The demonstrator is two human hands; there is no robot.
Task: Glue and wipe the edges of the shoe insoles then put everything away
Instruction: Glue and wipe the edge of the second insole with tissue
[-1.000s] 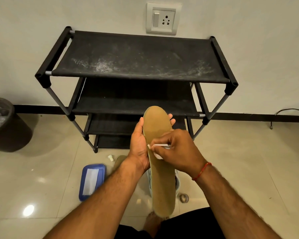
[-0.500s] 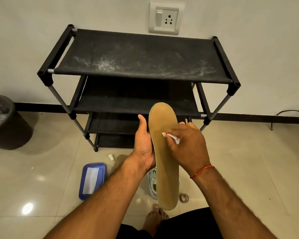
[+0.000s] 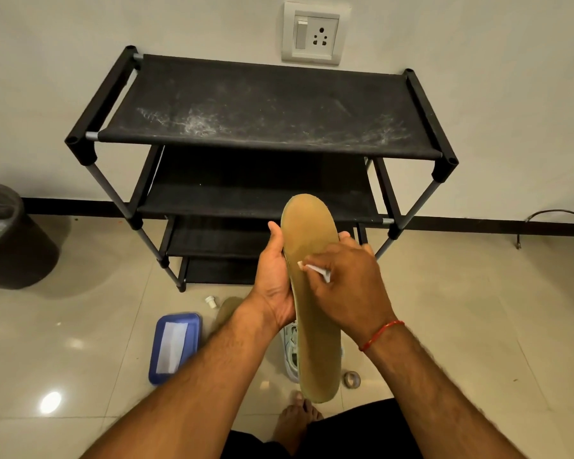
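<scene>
At the centre of the frame, my left hand grips the left edge of the tan insole, its toe end toward the black shoe rack, while my right hand pinches a small white item against its face.

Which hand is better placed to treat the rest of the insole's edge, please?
Right: the right hand pinches the white piece against the edge of the insole, while the left hand grips the insole, steadying it.
</scene>
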